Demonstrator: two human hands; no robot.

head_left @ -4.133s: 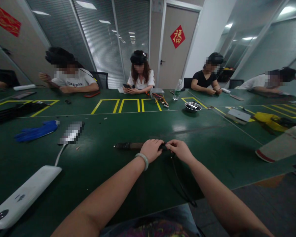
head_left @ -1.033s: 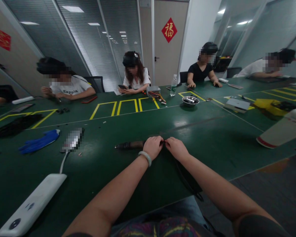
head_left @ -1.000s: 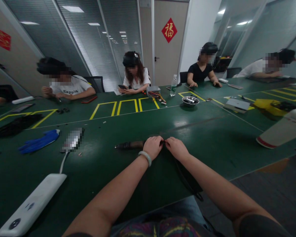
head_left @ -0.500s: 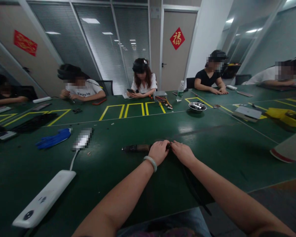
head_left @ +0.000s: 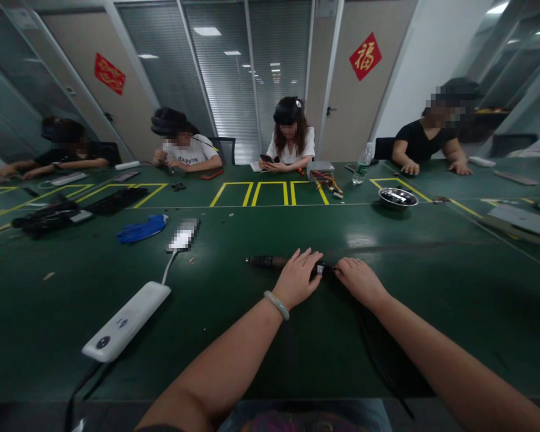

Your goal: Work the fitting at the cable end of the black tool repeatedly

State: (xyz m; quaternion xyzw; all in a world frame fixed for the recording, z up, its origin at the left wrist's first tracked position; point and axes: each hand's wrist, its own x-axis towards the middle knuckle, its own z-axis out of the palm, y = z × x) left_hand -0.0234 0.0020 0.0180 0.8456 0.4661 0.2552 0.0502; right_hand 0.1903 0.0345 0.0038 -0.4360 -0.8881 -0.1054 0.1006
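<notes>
A dark corded electric screwdriver [head_left: 270, 261] lies on the green table, its narrow tip pointing left. My left hand [head_left: 297, 278], with a pale bangle at the wrist, rests across its body. The fingers are stretched out and slightly apart, covering part of the tool. At the tool's right end, my right hand [head_left: 359, 281] has its fingers closed around the start of the black cord [head_left: 372, 342]. From there the cord runs down past the table's near edge. What exactly the right fingertips touch is partly hidden.
Left of my hands lie a white power bank [head_left: 128, 321], a phone [head_left: 183, 235] wired to it and a blue glove [head_left: 143, 229]. Farther back stand a metal bowl [head_left: 398, 198], a bottle [head_left: 363, 163] and a grey box with wires [head_left: 321, 169]. Several people sit opposite.
The view has swung left, so things appear farther right. My left fingers have loosened from around the screwdriver and straightened over it. My right hand stays at the cord end.
</notes>
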